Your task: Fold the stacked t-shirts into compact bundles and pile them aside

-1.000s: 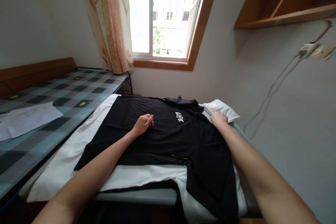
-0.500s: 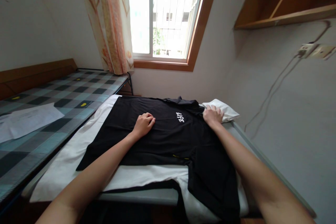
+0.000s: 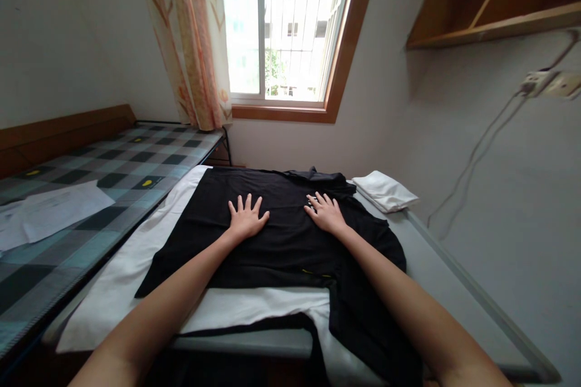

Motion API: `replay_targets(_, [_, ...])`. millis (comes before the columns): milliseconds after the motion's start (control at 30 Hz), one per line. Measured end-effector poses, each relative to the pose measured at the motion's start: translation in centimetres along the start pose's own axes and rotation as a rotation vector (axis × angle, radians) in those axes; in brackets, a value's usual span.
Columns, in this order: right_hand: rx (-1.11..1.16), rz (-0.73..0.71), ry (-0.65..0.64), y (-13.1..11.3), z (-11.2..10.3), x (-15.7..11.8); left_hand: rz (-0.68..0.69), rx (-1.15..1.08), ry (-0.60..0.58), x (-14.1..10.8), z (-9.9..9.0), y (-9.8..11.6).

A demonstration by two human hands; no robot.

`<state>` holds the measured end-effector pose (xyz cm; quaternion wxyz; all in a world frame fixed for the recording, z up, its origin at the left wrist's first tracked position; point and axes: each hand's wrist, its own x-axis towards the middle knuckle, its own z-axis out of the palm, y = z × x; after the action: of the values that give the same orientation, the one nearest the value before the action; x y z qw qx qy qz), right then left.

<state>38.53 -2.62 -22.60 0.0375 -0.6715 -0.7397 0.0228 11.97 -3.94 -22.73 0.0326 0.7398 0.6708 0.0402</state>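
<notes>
On a pale table (image 3: 438,272) below a window (image 3: 295,30), beside a checked bed (image 3: 149,154) holding papers (image 3: 63,214), a black shirt (image 3: 276,248) lies over white cloth (image 3: 267,303), the left hand (image 3: 246,219) and right hand (image 3: 327,216) splayed on it, the right partly hiding white print (image 3: 313,200), near a folded white bundle (image 3: 385,191).

A black T-shirt (image 3: 276,251) lies spread flat over a white cloth (image 3: 115,284) on a table (image 3: 458,284), its hem toward the left and its shoulder end toward the right. The near sleeve (image 3: 367,326) slants down to the table's near edge; the far side, toward the wall, is bunched into dark folds. Shallow creases run lengthwise across the body. A small white print is mostly covered, and thin yellow marks show along the near side, by the sleeve.
</notes>
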Motion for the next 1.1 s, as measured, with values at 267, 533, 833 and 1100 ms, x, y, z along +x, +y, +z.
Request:
replay_targets(267, [0.017, 0.013, -0.018, 0.0, -0.1, 0.3, 0.008, 0.008, -0.014, 0.9, 0.1, -0.1])
replay_targets(533, [0.03, 0.006, 0.021, 0.0, -0.3, -0.1, 0.032, 0.002, 0.029, 0.9, 0.4, -0.3])
replay_targets(833, [0.053, 0.035, 0.044, 1.1, -0.3, -0.8, 0.056, -0.017, 0.03, 0.7, 0.3, -0.5])
replay_targets(1100, [0.037, 0.046, 0.0, 1.2, -0.4, -1.0, 0.158, -0.037, 0.062, 0.3, 0.2, -0.6])
